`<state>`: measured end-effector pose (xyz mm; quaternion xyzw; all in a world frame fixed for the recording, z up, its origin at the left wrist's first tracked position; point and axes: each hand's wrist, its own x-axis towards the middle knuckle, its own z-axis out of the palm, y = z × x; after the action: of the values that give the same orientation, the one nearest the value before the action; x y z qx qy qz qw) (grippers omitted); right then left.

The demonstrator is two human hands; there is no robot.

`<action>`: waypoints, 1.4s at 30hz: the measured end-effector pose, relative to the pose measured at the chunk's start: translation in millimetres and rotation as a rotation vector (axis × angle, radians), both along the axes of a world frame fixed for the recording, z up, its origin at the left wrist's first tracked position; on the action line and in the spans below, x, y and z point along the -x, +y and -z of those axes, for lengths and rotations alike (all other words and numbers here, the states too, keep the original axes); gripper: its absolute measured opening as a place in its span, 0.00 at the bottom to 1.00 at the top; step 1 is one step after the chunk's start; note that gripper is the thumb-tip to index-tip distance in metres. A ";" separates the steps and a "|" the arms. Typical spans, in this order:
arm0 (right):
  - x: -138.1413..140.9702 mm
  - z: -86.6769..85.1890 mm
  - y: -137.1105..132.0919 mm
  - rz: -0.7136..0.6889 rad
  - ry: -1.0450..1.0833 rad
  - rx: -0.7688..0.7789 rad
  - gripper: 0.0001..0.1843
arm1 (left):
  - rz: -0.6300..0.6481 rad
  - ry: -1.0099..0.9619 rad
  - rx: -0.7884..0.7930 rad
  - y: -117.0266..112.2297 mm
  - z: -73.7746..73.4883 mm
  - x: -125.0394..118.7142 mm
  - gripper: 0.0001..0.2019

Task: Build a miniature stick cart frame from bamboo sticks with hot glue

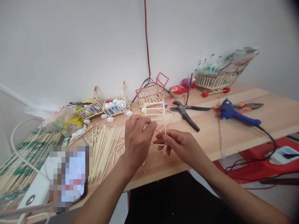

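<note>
Between my two hands a small ladder-like frame of thin wooden sticks (155,105) stands upright over the near part of the table. My left hand (138,137) is closed around its left side, with its fingertips partly hidden behind the knuckles. Fingers and thumb of my right hand (175,141) pinch the frame's lower right corner. A pile of loose wooden sticks (105,152) lies left of my left hand. Behind the frame sits a stick-built cart basket with a red rim (150,94).
Two small stick carts (116,107) with white wheels stand at the back left. Pliers-like cutters (185,115), a blue glue gun (240,116) and a red paint dish (178,90) lie to the right. A larger cart (213,81) is at the back right; a phone (72,177) at left.
</note>
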<state>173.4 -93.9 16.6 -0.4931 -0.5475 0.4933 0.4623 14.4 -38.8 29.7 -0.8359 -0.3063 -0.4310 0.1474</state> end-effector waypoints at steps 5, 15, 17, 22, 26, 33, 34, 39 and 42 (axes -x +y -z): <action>1.6 1.1 0.2 0.001 0.023 0.000 0.19 | -0.008 -0.019 0.001 -0.6 0.8 0.4 0.06; 3.1 1.5 1.5 -0.012 0.017 -0.013 0.18 | -0.031 -0.015 -0.021 -1.5 2.1 1.2 0.07; 3.8 2.2 1.8 -0.018 0.029 -0.016 0.18 | -0.036 -0.011 -0.029 -1.4 2.5 1.4 0.06; 6.4 3.2 2.4 -0.026 0.043 -0.010 0.17 | -0.048 -0.010 -0.021 -2.2 2.1 2.1 0.05; 7.9 1.6 3.4 -0.022 0.048 -0.004 0.17 | -0.051 -0.026 -0.015 -3.2 1.2 2.7 0.05; 9.7 1.9 2.8 -0.027 0.045 -0.019 0.19 | -0.047 -0.054 -0.006 -3.1 1.1 2.6 0.04; 10.0 2.3 2.7 -0.024 0.050 -0.019 0.19 | -0.049 -0.057 -0.001 -3.2 1.0 2.5 0.03; 10.6 2.8 2.5 -0.030 0.053 -0.016 0.18 | -0.049 -0.076 -0.009 -3.7 0.4 2.4 0.02; 10.3 3.0 2.7 -0.037 0.046 -0.020 0.18 | -0.046 -0.084 0.000 -3.8 -0.2 2.5 0.02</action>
<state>163.2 -91.1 13.6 -0.4664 -0.5508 0.5076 0.4706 11.8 -42.6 29.9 -0.8097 -0.3315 -0.4622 0.1443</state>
